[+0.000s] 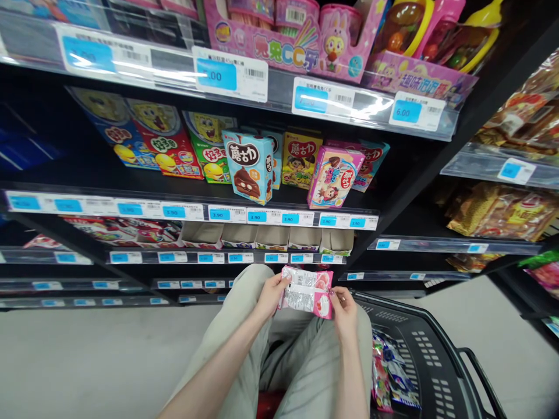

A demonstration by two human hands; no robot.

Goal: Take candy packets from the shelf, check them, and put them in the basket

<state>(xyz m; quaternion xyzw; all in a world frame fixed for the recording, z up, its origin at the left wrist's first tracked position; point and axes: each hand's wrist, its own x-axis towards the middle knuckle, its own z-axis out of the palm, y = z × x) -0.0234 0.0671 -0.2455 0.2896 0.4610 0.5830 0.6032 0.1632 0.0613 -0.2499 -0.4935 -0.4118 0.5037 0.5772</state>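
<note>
A pink and white candy packet (305, 292) is stretched between my two hands, its printed back turned up towards me. My left hand (271, 295) grips its left edge, thumb on top. My right hand (343, 307) pinches the lower right edge. The packet is above my bent knees, in front of the low shelves. Just to the right of my right leg stands a black shopping basket (430, 343), with several shiny snack packets (393, 369) lying inside it.
Ahead, a shelf holds a blue snack box (248, 167), a pink snack box (335, 177) and several others. Below are open display cartons (272, 237) behind a price-tag strip (275, 217). Bagged snacks (502, 210) fill the shelves at right. Grey floor (87, 361) lies left of me.
</note>
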